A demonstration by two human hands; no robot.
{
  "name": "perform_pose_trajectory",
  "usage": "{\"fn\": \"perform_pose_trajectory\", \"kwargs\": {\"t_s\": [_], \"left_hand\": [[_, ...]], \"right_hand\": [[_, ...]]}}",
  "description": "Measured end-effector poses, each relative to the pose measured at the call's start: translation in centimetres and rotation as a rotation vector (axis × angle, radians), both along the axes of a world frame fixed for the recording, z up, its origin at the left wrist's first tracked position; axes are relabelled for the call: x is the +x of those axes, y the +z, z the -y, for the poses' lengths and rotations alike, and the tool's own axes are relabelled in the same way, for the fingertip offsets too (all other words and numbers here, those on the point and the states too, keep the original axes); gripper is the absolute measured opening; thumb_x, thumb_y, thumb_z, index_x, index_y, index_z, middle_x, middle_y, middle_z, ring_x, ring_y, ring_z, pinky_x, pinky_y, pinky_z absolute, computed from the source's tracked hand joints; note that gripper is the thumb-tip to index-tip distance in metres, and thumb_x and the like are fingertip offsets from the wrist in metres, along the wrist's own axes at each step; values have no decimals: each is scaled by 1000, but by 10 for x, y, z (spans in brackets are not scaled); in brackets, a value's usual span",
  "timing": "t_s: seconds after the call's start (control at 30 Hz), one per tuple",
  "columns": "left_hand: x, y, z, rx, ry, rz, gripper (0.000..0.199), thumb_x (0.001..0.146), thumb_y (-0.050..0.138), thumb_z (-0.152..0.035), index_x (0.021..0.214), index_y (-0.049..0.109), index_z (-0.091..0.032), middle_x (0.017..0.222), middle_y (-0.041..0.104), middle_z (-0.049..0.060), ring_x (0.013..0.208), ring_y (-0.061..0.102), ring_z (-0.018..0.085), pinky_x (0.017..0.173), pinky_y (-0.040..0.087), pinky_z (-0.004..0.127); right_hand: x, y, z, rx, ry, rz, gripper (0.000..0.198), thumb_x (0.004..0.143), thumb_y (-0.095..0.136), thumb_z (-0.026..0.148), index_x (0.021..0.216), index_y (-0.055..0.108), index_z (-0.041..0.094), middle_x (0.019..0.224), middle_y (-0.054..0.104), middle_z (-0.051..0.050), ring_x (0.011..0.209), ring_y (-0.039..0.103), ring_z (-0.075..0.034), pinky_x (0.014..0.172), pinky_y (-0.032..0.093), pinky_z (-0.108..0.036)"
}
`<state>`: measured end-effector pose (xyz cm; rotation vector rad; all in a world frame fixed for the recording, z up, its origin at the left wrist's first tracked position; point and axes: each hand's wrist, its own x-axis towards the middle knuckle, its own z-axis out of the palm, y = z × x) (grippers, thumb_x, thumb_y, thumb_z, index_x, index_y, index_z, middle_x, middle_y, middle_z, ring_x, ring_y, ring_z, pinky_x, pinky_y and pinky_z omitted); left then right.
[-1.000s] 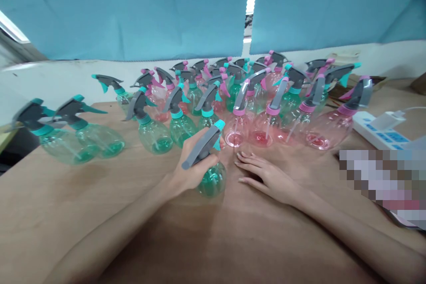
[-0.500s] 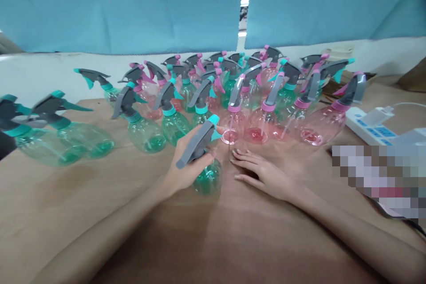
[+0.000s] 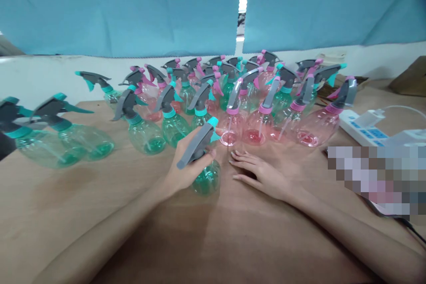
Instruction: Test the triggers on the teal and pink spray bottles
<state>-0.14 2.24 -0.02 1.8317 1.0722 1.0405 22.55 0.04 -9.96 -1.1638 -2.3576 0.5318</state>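
The counter (image 3: 233, 248) is light brown, and it fills the lower half of the frame. On it stand green bottles (image 3: 146, 135) at the left and pink bottles (image 3: 229, 128) right of the centre, with both colours mixed behind. Near the centre, the left hand (image 3: 189, 162) holds one more bottle (image 3: 208, 179) at the surface. The right hand (image 3: 259, 174) rests palm down beside it. A power strip (image 3: 362, 129) lies at the right.

Between the held green spray bottle (image 3: 208, 179) and the right hand (image 3: 262, 175) runs a narrow gap — ending ahead at crowded pink spray bottles (image 3: 256, 132). Desk (image 3: 229, 248) between the two forearms (image 3: 339, 230) lies open; rightward, a white power strip (image 3: 361, 129) stands in the way.
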Motion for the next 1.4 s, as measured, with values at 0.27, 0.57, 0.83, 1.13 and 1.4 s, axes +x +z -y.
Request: {"fn": "perform_pose_trajectory", "kwargs": {"t_s": [0.27, 0.57, 0.83, 1.13, 1.4], "left_hand": [[0, 1, 1, -42, -11, -17, 33, 75, 60, -27, 108, 59, -24, 77, 62, 0, 70, 62, 19, 69, 49, 33], [-2, -1, 0, -20, -9, -9, 27, 78, 59, -29, 104, 59, -22, 70, 60, -1, 67, 59, 17, 70, 50, 32], [-3, -2, 0, -60, -4, -10, 30, 78, 60, -31, 107, 57, -23, 72, 61, -1, 70, 60, 19, 68, 48, 33], [0, 0, 5, -42, 38, -16, 19, 79, 59, -27, 97, 56, -24, 74, 60, -2, 77, 63, 20, 67, 47, 32], [-1, 2, 6, -33, 34, -28, 23, 78, 57, -26, 101, 57, -23, 77, 61, 0, 71, 59, 18, 70, 48, 34]], "right_hand": [[-1, 1, 0, -13, -11, 1, 48, 94, 47, 48, 134, 52, 23, 142, 49, -6, 136, 38, -24, 111, 34, -48], [-2, 4, 1, -3, 1, -9, 47, 94, 49, 45, 135, 52, 23, 141, 51, -7, 134, 40, -25, 110, 35, -49], [-2, 5, 2, 3, -5, -30, 46, 93, 50, 44, 135, 52, 26, 140, 52, -6, 134, 41, -25, 110, 36, -50], [-1, 4, 2, 1, -5, -39, 45, 93, 50, 43, 134, 53, 26, 139, 53, -5, 134, 41, -25, 110, 35, -48], [-1, 2, 1, -3, -5, -17, 45, 93, 49, 45, 134, 53, 25, 140, 52, -5, 134, 41, -25, 110, 36, -48]]}}
